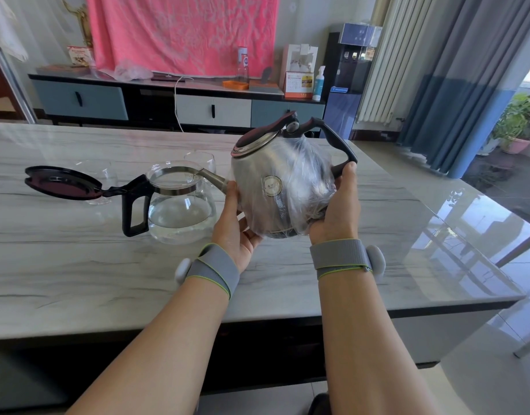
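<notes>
Left hand [238, 227] and right hand [338, 209] both grip the tilted kettle [275, 172], spout [212, 176] over the open jug [180, 214] on the table [78, 265].

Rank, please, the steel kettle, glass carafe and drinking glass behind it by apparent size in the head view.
Steel kettle, though nearer the camera, so its lead is unsure
Glass carafe
Drinking glass, partly hidden, smallest

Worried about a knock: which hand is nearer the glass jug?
Left. The left hand holds the kettle just beside the jug; the right hand holds the kettle's far side.
</notes>
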The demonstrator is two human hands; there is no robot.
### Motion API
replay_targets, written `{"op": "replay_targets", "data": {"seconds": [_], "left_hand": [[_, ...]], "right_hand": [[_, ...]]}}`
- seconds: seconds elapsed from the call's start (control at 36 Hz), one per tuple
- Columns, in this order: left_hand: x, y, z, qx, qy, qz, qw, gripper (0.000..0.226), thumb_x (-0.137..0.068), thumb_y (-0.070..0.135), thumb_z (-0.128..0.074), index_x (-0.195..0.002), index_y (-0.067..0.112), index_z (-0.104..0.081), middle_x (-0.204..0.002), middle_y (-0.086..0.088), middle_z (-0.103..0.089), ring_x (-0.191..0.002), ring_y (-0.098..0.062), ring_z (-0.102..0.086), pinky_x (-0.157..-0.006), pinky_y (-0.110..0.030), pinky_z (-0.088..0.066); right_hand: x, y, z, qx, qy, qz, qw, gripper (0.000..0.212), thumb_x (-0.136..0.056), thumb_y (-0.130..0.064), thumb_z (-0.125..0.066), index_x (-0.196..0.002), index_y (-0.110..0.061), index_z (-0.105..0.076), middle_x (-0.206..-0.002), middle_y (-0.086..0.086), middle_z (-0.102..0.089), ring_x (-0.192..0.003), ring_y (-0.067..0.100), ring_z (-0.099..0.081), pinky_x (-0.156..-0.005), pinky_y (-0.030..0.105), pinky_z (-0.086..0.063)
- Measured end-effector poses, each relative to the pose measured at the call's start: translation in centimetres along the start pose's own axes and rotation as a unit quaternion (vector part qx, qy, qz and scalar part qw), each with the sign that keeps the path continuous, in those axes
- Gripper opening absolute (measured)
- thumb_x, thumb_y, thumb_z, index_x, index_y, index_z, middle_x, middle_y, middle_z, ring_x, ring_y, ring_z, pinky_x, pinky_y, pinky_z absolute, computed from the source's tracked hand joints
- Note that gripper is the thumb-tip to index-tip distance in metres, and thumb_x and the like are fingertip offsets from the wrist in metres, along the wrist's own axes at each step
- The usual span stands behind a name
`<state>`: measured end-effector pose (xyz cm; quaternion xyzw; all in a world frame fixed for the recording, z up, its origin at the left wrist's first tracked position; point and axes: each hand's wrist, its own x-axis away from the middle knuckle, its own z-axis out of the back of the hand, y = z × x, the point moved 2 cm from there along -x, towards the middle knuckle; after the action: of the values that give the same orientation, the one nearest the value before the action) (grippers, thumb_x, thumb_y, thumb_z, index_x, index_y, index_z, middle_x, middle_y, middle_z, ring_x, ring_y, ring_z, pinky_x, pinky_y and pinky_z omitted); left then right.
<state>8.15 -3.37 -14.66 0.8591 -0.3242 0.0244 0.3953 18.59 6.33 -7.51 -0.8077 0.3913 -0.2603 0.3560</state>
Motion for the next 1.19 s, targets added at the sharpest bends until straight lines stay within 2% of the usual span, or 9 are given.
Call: {"op": "replay_targets", "data": {"seconds": [0.14,0.25,0.42,0.72,0.89,1.03,1.19], "left_hand": [[0.10,0.02,-0.10,0.001,-0.004,0.001,1.000,0.066,-0.071,0.066,-0.072,-0.111,0.013,-0.068,-0.096,-0.013,-0.075,-0.079,-0.022,-0.076,-0.067,-0.036,-0.061],[0.01,0.01,0.02,0.002,-0.003,0.001,1.000,0.062,-0.078,0.065,-0.071,-0.111,0.012,-0.068,-0.093,-0.012,-0.076,-0.078,-0.023,-0.076,-0.066,-0.036,-0.061],[-0.03,0.02,0.02,0.001,-0.001,0.001,1.000,0.063,-0.077,0.065,-0.071,-0.111,0.012,-0.068,-0.093,-0.013,-0.076,-0.079,-0.024,-0.076,-0.068,-0.037,-0.062],[-0.04,0.04,0.03,-0.002,-0.003,0.000,1.000,0.058,-0.082,0.064,-0.069,-0.110,0.012,-0.067,-0.090,-0.011,-0.076,-0.075,-0.022,-0.076,-0.066,-0.036,-0.062],[-0.09,0.07,0.06,-0.001,-0.004,0.000,1.000,0.059,-0.082,0.064,-0.069,-0.110,0.013,-0.067,-0.086,-0.011,-0.076,-0.075,-0.022,-0.076,-0.069,-0.037,-0.062],[-0.03,0.02,0.04,-0.003,-0.003,0.001,1.000,0.061,-0.081,0.064,-0.070,-0.112,0.012,-0.067,-0.092,-0.012,-0.076,-0.078,-0.022,-0.076,-0.067,-0.037,-0.062],[0.02,0.08,0.05,0.001,-0.006,0.002,1.000,0.059,-0.081,0.064,-0.070,-0.110,0.012,-0.067,-0.090,-0.011,-0.076,-0.079,-0.022,-0.076,-0.069,-0.037,-0.062]], "right_hand": [[-0.09,0.09,0.03,-0.002,0.001,0.003,1.000,0.039,-0.107,-0.052,-0.053,-0.088,-0.024,-0.073,-0.080,-0.008,-0.080,-0.086,0.015,-0.076,-0.073,0.034,-0.060],[0.05,-0.01,-0.03,0.001,0.001,0.006,1.000,0.039,-0.107,-0.051,-0.053,-0.087,-0.024,-0.072,-0.078,-0.009,-0.080,-0.086,0.015,-0.076,-0.075,0.034,-0.060],[-0.12,0.15,-0.03,0.000,0.000,0.006,1.000,0.039,-0.106,-0.052,-0.054,-0.087,-0.023,-0.073,-0.090,-0.005,-0.081,-0.093,0.019,-0.076,-0.084,0.038,-0.061],[0.04,-0.16,-0.10,-0.012,0.000,0.003,1.000,0.042,-0.109,-0.048,-0.051,-0.082,-0.023,-0.069,-0.072,-0.010,-0.077,-0.072,0.009,-0.074,-0.069,0.031,-0.058],[-0.14,-0.02,-0.04,-0.008,0.001,0.006,1.000,0.039,-0.108,-0.049,-0.052,-0.087,-0.022,-0.072,-0.077,-0.009,-0.079,-0.077,0.011,-0.076,-0.069,0.031,-0.060],[-0.13,-0.01,-0.11,-0.010,0.002,0.006,1.000,0.039,-0.107,-0.050,-0.053,-0.090,-0.022,-0.073,-0.083,-0.006,-0.080,-0.086,0.016,-0.076,-0.077,0.035,-0.061],[-0.06,0.00,-0.08,-0.003,0.006,0.002,1.000,0.039,-0.107,-0.051,-0.053,-0.088,-0.023,-0.073,-0.080,-0.008,-0.079,-0.084,0.014,-0.075,-0.070,0.032,-0.060]]}}
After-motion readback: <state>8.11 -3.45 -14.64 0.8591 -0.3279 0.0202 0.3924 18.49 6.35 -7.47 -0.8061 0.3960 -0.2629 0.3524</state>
